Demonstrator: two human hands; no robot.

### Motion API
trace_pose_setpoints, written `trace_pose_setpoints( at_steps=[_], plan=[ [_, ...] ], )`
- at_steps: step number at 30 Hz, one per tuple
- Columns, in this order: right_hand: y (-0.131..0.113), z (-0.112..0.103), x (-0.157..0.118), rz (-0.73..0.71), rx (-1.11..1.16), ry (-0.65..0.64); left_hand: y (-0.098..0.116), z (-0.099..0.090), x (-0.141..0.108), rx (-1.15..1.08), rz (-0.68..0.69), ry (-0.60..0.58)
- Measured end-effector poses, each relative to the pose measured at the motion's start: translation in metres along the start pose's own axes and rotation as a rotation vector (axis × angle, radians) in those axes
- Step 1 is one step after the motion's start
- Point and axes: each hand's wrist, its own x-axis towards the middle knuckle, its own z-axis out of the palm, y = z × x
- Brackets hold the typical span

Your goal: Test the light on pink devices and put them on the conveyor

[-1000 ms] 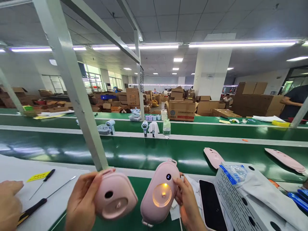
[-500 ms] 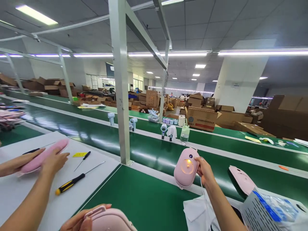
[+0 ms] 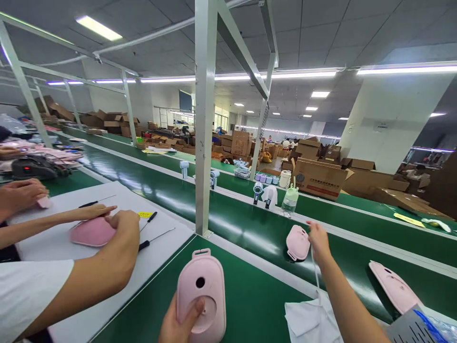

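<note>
My left hand [image 3: 182,317] grips a pink rounded device [image 3: 202,290] upright at the bottom middle, thumb across its round recess. The device has a dark round hole and a strap loop at its top; no light shows on it. My right hand [image 3: 319,243] is closed on a thin white cable [image 3: 315,269], which hangs down toward a white cloth [image 3: 314,320]. Just left of that hand, a second pink device [image 3: 297,243] lies on the green conveyor belt [image 3: 246,233], apart from the fingers. Farther right on the belt sits another pink device [image 3: 394,286].
At left, a co-worker's arms [image 3: 117,243] work on a pink piece [image 3: 93,232] over a white sheet with screwdrivers [image 3: 157,238]. Another person's hands [image 3: 24,195] are beyond. A metal post [image 3: 204,119] rises ahead. A slotted grey basket [image 3: 410,328] stands lower right.
My right hand has let go of the lit device, now unlit on the belt, and keeps the cable. My left hand has raised its device into view. The view has turned left.
</note>
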Motion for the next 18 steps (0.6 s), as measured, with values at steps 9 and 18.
trace_pose_setpoints(
  at_steps=[9,18],
  plan=[
    [-0.030,0.015,-0.170,0.011,-0.192,-1.149,0.032,0.019,-0.039,-0.341,-0.159,-0.207],
    [-0.033,0.005,-0.187,-0.064,-0.386,-1.105,0.031,0.012,-0.053,-0.242,-0.112,-0.358]
  ],
)
